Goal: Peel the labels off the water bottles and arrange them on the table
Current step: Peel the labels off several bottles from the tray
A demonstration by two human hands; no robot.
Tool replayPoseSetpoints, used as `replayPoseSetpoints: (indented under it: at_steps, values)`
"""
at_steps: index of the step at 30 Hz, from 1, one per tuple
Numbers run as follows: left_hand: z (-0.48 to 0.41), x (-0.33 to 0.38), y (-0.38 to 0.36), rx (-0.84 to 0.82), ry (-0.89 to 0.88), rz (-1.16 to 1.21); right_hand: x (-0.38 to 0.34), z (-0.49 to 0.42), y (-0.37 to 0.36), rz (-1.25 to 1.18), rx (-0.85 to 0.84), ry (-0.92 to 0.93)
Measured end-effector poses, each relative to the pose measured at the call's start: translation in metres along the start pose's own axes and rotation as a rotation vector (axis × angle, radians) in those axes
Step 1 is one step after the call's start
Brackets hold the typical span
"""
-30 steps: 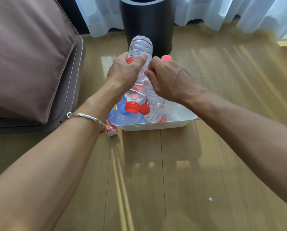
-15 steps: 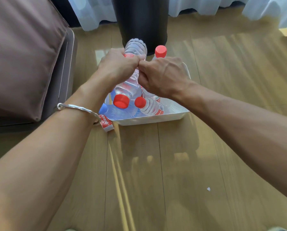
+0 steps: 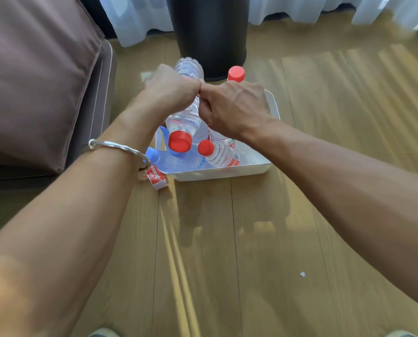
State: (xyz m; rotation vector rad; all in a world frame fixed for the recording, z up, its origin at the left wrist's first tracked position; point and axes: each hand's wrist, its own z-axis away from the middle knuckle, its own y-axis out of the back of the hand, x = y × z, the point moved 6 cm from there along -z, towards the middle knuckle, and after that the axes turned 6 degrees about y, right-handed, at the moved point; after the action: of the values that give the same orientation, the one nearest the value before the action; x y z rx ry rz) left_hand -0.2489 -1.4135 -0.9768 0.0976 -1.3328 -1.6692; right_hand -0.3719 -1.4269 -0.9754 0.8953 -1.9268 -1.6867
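Bottles (image 3: 221, 155) with labels wait in the white tray (image 3: 273, 103), so most work is left. One peeled label (image 3: 157, 177) lies on the surface, just left. Fingers of the left hand (image 3: 169, 93) grip a water bottle (image 3: 186, 122) above the tray; fingers of the right hand (image 3: 232, 105) pinch its middle, probably its label.

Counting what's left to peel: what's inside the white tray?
Visible in the tray: a labelled red-capped bottle lying down, a blue-capped bottle beside it, an upright red-capped bottle at the back. The left hand, right hand and held bottle hide the middle.
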Motion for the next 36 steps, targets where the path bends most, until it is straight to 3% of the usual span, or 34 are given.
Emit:
replayPoseSetpoints:
  at_steps: [6, 13, 19, 21, 23, 24, 27, 30, 34, 36]
  values:
    - [0.009, -0.005, 0.002, -0.049, 0.032, 0.141, -0.007, -0.002, 0.0, -0.03, -0.02, -0.044]
    - [-0.002, -0.013, 0.032, 0.074, 0.009, 0.183, -0.026, -0.018, 0.006, -0.046, -0.013, -0.066]
    - [0.002, -0.014, 0.037, 0.056, 0.004, 0.217, -0.033, -0.021, -0.006, -0.179, -0.068, -0.143]
    - [0.005, -0.017, 0.037, -0.042, 0.054, 0.277, -0.009, -0.021, -0.008, -0.245, -0.1, -0.296]
    - [0.014, -0.017, 0.024, -0.26, 0.087, 0.347, 0.031, -0.01, -0.008, -0.254, -0.128, -0.475]
    - [0.014, -0.018, 0.019, -0.309, 0.058, 0.359, 0.043, -0.008, -0.009, -0.29, -0.131, -0.484]
    - [0.012, -0.007, 0.014, -0.227, -0.088, 0.382, 0.04, -0.011, -0.003, -0.534, -0.069, -0.398]
    - [0.008, 0.01, 0.018, -0.196, -0.214, 0.577, 0.029, -0.015, 0.003, -1.035, -0.003, -0.504]
    - [0.017, 0.027, 0.022, -0.309, -0.352, 0.855, 0.021, -0.012, -0.002, -1.527, -0.15, -0.527]
    - [0.022, 0.034, 0.013, -0.309, -0.373, 0.844, 0.016, -0.012, -0.002, -1.812, -0.172, -0.458]
